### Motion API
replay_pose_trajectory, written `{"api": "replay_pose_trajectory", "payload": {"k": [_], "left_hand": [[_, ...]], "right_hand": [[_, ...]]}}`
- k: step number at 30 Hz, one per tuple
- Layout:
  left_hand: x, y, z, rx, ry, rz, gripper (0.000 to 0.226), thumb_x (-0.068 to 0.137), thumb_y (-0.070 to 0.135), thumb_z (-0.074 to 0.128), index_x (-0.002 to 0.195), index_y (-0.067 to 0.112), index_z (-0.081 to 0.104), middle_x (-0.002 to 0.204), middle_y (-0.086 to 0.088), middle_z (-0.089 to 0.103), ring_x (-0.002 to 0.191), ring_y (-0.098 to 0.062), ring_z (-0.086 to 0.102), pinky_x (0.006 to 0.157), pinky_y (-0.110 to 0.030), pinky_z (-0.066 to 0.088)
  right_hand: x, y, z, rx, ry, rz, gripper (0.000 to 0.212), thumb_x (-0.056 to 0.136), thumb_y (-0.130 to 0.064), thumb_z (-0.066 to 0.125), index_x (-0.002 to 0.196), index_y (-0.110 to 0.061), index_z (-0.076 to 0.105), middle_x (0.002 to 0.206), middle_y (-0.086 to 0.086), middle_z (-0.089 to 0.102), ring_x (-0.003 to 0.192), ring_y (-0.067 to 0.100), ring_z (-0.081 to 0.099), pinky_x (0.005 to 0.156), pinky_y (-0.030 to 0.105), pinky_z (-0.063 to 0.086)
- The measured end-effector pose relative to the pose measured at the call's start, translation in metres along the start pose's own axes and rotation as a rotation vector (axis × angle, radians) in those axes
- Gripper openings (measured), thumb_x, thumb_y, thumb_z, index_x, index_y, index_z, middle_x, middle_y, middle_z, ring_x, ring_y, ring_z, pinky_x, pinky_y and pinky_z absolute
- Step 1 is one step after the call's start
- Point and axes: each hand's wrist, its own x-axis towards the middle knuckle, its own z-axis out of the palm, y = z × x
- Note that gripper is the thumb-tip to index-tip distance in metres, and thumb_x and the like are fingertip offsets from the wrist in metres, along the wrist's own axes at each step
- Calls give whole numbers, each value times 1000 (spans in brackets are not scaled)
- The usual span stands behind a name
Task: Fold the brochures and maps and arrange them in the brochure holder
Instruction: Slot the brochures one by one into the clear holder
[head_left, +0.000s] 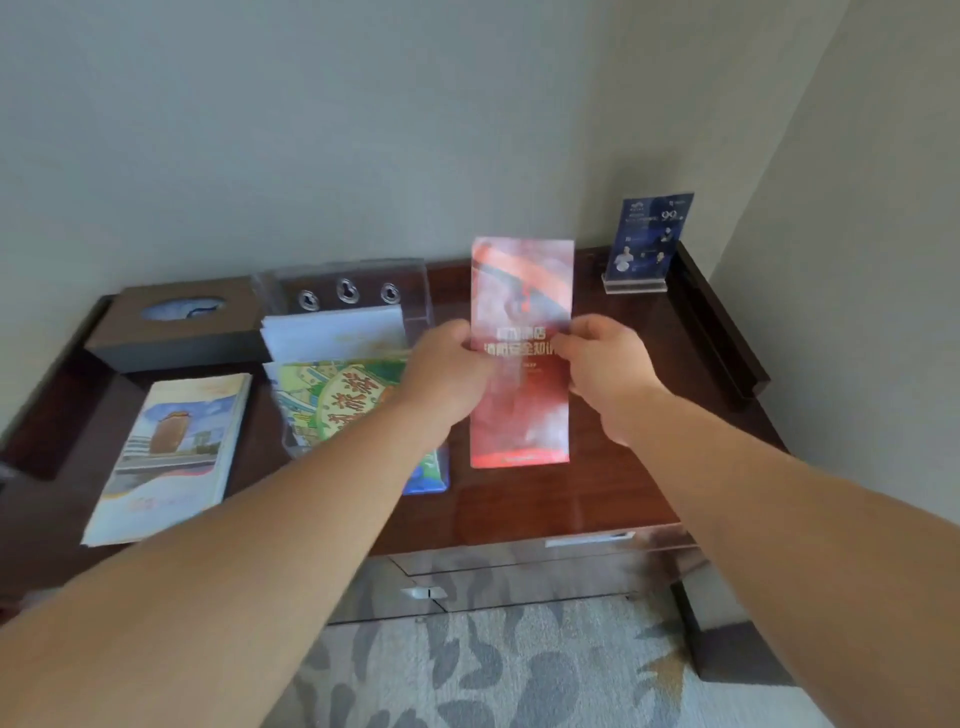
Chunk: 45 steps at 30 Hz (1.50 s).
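A tall red folded brochure (521, 291) stands upright above the dark wooden desk (613, 467). My left hand (451, 366) pinches its left edge and my right hand (605, 371) pinches its right edge, both at mid-height. To the left is the clear acrylic brochure holder (343, 291), with white folded sheets (332, 332) in its rear pocket and a green and yellow map (337, 400) in its front pocket. A pale brochure with a building picture (171, 457) lies flat at the desk's left.
A brown tissue box (176, 325) sits at the back left. A blue sign in a clear stand (649, 241) is at the back right, near the desk's raised right rim. Walls close in behind and to the right. Drawers and patterned carpet lie below.
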Motion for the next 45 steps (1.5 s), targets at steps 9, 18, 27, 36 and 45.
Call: {"api": "replay_pose_trajectory", "payload": {"k": [9, 18, 27, 36, 45], "left_hand": [[-19, -10, -135, 28, 212, 195, 12, 87, 14, 59, 95, 12, 68, 85, -7, 72, 72, -20, 66, 59, -30, 49], [-12, -80, -155, -9, 137, 165, 18, 95, 17, 58, 108, 21, 69, 93, 7, 71, 84, -16, 67, 79, -43, 58], [-7, -122, -133, 118, 149, 119, 8, 93, 19, 59, 94, 23, 65, 79, 7, 67, 75, -16, 63, 56, -24, 40], [0, -113, -138, 66, 252, 204, 13, 96, 16, 56, 101, 18, 68, 87, 8, 69, 81, -11, 64, 69, -30, 52], [-5, -124, -133, 75, 273, 166, 10, 96, 13, 57, 100, 10, 65, 83, 3, 67, 80, -19, 63, 68, -33, 50]], "right_hand": [[-51, -77, 94, -23, -53, -404, 8, 90, -12, 59, 87, -6, 63, 85, 14, 70, 76, 34, 63, 76, 49, 55], [-61, -65, 131, -446, -9, -445, 11, 92, -19, 57, 99, -17, 66, 92, -4, 69, 84, 19, 61, 71, 31, 47], [-59, -29, 144, -712, 43, -398, 14, 91, -15, 45, 81, -16, 54, 70, -2, 53, 72, 31, 52, 57, 32, 34], [-59, -44, 143, -620, 83, -566, 15, 93, -16, 51, 83, -25, 47, 82, -2, 65, 77, 27, 58, 60, 33, 41], [-60, -16, 150, -559, 62, -397, 26, 91, -34, 60, 74, -22, 44, 70, -7, 53, 59, 12, 50, 50, 28, 33]]}}
